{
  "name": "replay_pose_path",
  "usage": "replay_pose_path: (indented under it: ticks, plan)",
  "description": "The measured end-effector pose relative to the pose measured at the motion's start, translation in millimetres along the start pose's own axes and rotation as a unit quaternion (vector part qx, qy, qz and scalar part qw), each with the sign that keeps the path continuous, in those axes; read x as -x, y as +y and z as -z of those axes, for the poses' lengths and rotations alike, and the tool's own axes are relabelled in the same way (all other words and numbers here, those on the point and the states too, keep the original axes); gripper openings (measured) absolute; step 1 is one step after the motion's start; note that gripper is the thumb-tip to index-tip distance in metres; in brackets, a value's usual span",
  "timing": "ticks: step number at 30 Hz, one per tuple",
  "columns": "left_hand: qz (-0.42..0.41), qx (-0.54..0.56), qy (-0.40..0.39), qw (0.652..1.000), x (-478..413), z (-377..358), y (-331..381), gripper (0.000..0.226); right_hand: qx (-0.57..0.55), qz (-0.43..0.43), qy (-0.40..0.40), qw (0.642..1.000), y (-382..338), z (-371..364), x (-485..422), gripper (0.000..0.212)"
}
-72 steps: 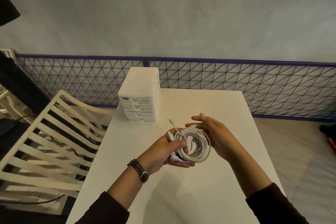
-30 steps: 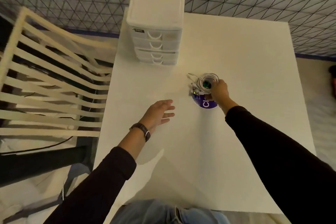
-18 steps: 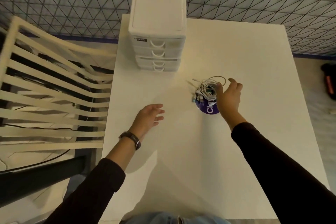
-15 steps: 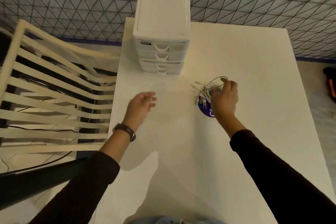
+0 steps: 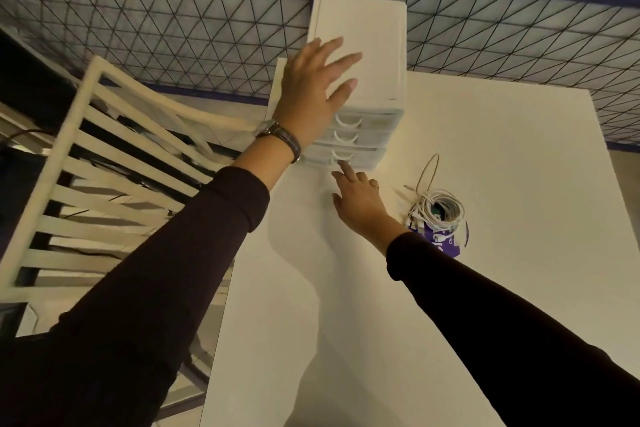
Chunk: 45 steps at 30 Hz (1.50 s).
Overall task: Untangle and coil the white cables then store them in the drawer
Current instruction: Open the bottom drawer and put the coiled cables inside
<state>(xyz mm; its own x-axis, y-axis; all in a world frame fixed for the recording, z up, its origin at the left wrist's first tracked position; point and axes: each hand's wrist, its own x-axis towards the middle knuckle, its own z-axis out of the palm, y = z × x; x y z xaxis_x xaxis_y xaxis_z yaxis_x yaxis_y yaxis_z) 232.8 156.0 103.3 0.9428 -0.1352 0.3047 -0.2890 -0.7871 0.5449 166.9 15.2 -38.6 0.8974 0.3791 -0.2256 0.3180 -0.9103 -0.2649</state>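
Observation:
The coiled white cables (image 5: 439,211) lie on the white table (image 5: 502,184), on top of a round purple sticker (image 5: 446,243), with one loose loop sticking out toward the back. A small white drawer unit (image 5: 374,55) stands at the table's back left, all its drawers closed. My left hand (image 5: 313,87) lies flat with spread fingers on the unit's top front corner. My right hand (image 5: 358,199) reaches toward the lowest drawer, its index finger touching that drawer's handle (image 5: 341,159). Neither hand holds the cables.
A white slatted chair (image 5: 114,163) stands left of the table. A black wire-mesh fence with a blue rail (image 5: 485,21) runs behind the table. The table's right edge drops to the floor.
My right hand let go of the cable coil and moved left to the bottom drawer handle. My left hand rose from the table onto the drawer unit's top.

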Motion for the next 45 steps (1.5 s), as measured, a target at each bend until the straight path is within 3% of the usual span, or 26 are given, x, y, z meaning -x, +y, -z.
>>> replay_pose_path:
  ticks: [4,10,19,29,31,35,37,40,42,45]
  plan:
    - [0.018,-0.004,-0.078,0.997,5.0,-18.1,-14.6,0.040,0.015,-0.021,-0.032,0.999,1.1,-4.6,-9.8,0.047]
    - [-0.008,-0.009,-0.056,0.998,8.3,-26.2,-23.8,0.038,-0.054,-0.026,-0.001,0.998,-1.1,-5.5,-4.0,0.039]
    - [-0.002,-0.004,-0.057,0.998,9.1,-25.6,-21.6,0.037,-0.063,0.019,0.006,0.998,-17.5,-33.3,72.2,0.036]
    - [0.032,-0.027,-0.094,0.995,8.3,-20.7,-14.7,0.040,-0.083,0.039,-0.043,0.995,-20.2,-32.1,100.0,0.045]
    - [0.038,-0.026,-0.066,0.997,10.3,-21.3,-6.9,0.038,-0.091,0.049,-0.015,0.995,-13.9,-25.2,105.7,0.040]
    - [0.007,0.053,0.111,0.992,35.2,-37.6,34.3,0.033,-0.120,-0.004,0.100,0.988,20.8,-7.9,121.0,0.030]
    - [0.014,0.164,0.089,0.982,52.8,-60.6,57.1,0.033,-0.145,-0.072,0.158,0.974,48.1,3.4,127.6,0.028]
    - [0.137,0.298,-0.034,0.944,71.9,-100.6,83.0,0.036,-0.192,-0.202,0.207,0.938,89.5,18.5,133.1,0.029]
    - [0.254,0.304,-0.110,0.912,74.8,-126.8,91.4,0.039,-0.218,-0.266,0.226,0.911,113.7,22.9,133.1,0.031]
    - [0.405,0.303,-0.161,0.848,66.7,-157.8,92.2,0.051,-0.275,-0.314,0.217,0.882,141.1,21.8,128.6,0.038]
